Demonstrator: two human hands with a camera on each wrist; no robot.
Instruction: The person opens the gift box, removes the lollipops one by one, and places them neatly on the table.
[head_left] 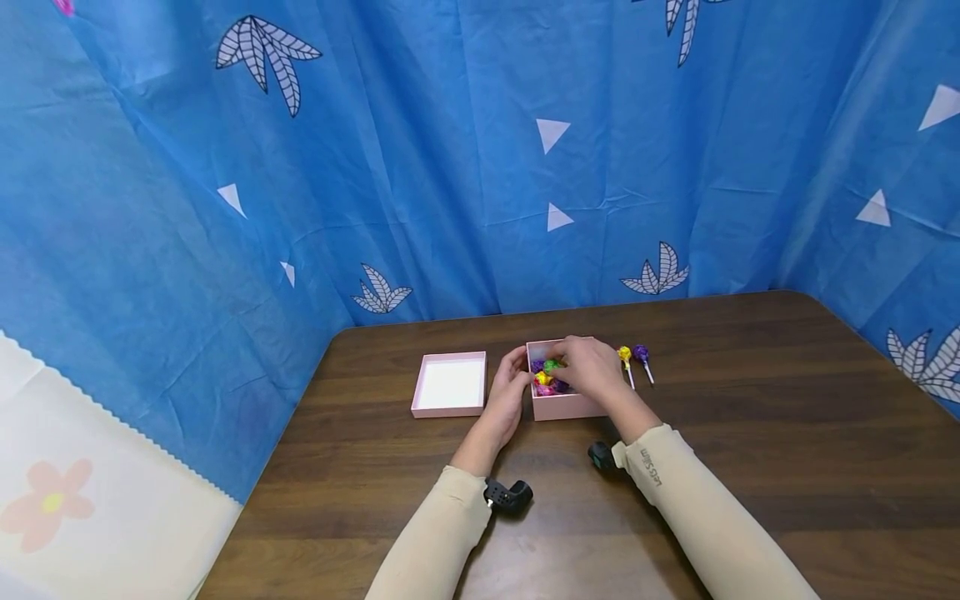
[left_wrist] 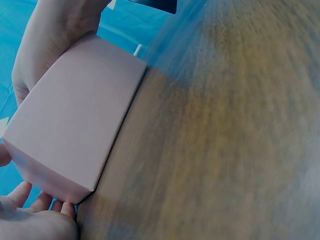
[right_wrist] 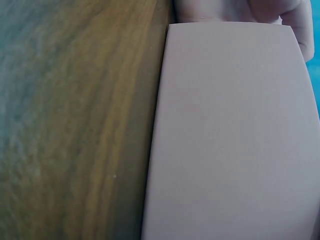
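A pink box [head_left: 567, 407] stands on the table with several wrapped lollipops [head_left: 544, 379] inside, purple, green, yellow and pink. My left hand [head_left: 509, 392] rests against its left side; in the left wrist view the fingertips [left_wrist: 42, 202] touch the wall near the bottom. From the right, my right hand [head_left: 592, 367] reaches over the box with its fingers down among the lollipops. Whether those fingers pinch anything is hidden. In the right wrist view the box wall [right_wrist: 230, 130] fills most of the picture.
Left of the box lies a pink lid [head_left: 450, 383], its white inside facing up. A yellow lollipop [head_left: 625, 354] and a purple lollipop [head_left: 641, 353] lie on the table right of the box. Behind the wooden table [head_left: 750, 450] hangs a blue curtain [head_left: 480, 167].
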